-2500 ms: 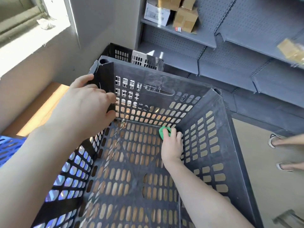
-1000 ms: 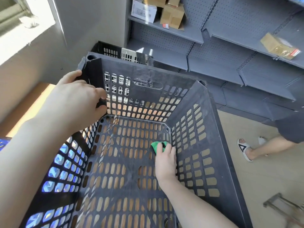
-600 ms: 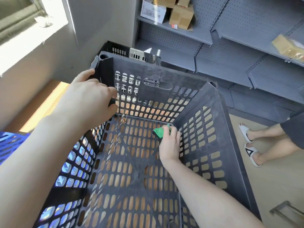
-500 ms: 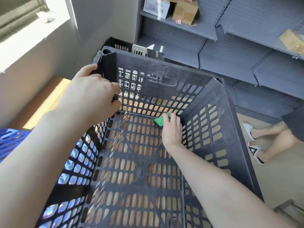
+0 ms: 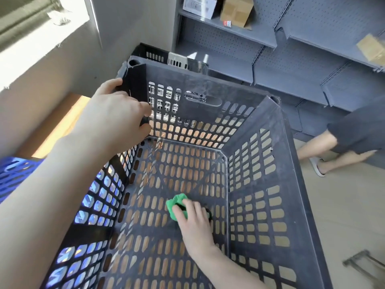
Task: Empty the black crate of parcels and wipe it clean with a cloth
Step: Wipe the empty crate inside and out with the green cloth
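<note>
Lower centre of frame: right hand (image 5: 195, 226) curling fingers over green cloth (image 5: 176, 202) on black crate (image 5: 218, 86) floor, long axis running up-frame; left hand (image 5: 116, 122) gripping upper-left corner.

Grey pegboard shelving (image 5: 291, 65) runs along the back wall. A second dark slotted crate (image 5: 154, 56) sits at its foot, near the corner. Blue crate (image 5: 14, 174) at the left edge, on a sunlit wooden surface (image 5: 56, 122). Bright window ledge (image 5: 41, 44) top left. On the right, another person's bare leg (image 5: 312, 147), dark shorts (image 5: 358, 130) and a pale sandal (image 5: 317, 167) on the beige floor (image 5: 343, 205). Small metal frame (image 5: 362, 263) bottom right, blurred.
</note>
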A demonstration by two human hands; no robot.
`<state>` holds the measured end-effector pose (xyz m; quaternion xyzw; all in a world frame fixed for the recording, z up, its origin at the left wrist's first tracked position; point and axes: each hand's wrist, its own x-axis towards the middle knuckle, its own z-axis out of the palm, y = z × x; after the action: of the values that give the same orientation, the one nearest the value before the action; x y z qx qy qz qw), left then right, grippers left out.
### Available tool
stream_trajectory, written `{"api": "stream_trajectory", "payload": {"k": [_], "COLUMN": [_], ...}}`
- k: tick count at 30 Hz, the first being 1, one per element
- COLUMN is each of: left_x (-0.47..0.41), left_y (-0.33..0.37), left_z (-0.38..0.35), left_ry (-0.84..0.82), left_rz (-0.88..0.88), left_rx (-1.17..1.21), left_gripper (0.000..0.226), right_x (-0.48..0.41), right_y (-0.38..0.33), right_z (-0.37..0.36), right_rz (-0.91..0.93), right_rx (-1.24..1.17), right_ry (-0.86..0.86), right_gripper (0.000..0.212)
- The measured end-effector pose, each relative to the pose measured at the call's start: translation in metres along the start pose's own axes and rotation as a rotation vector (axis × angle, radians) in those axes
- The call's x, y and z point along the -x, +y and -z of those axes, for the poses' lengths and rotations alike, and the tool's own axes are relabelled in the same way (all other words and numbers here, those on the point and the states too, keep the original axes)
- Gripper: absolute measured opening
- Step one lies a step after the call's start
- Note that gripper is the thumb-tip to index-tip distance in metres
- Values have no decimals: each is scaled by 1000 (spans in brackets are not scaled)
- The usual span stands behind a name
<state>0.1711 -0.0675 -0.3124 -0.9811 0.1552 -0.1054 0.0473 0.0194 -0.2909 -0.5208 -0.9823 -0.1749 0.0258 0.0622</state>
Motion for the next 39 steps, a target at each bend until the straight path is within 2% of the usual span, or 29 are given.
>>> {"api": "stream_trajectory", "payload": {"k": [2,4,7,11,14,17,25,30,32,35,39], "left_x": [1,2,2,1,1,0,-1,1,2,3,3], "left_y": [0,0,-1,-1,-2,-1,2,4,5,6,5], "left_z": [1,1,0,-2,-2,-2,-1,5,6,7,3], "left_ry": [-6,-2,2,17,12,5,1,-25,-29,-32,-33], "left_rz": [-5,-14,-13,-2,-9,-5,10,-8,-11,-10,-10], "left_rx": [-1,-2,2,6,-10,-8,-36,-44,-53,-72,-83], "left_gripper": [26,25,26,41,28,25,28,27,26,27,26], "right_x": [3,-10,-52,-112,-140,-140,-65,-29,-30,-53,-115], "right_y": [-4,2,16,38,51,42,-6,-12,-9,-5,5], "right_z": [1,5,19,38,38,29,2,-2,5,22,32], "right_rz": [56,27,-117,-281,-362,-379,-27,360,405,236,-222], "right_rx": [-6,-33,-83,-80,-47,-55,-51,-74,-82,-197,-307], "right_ry": [-41,-24,40,161,151,116,95,43,9,-12,256], "right_gripper": [83,81,73,60,54,54,72,68,66,52,57]}}
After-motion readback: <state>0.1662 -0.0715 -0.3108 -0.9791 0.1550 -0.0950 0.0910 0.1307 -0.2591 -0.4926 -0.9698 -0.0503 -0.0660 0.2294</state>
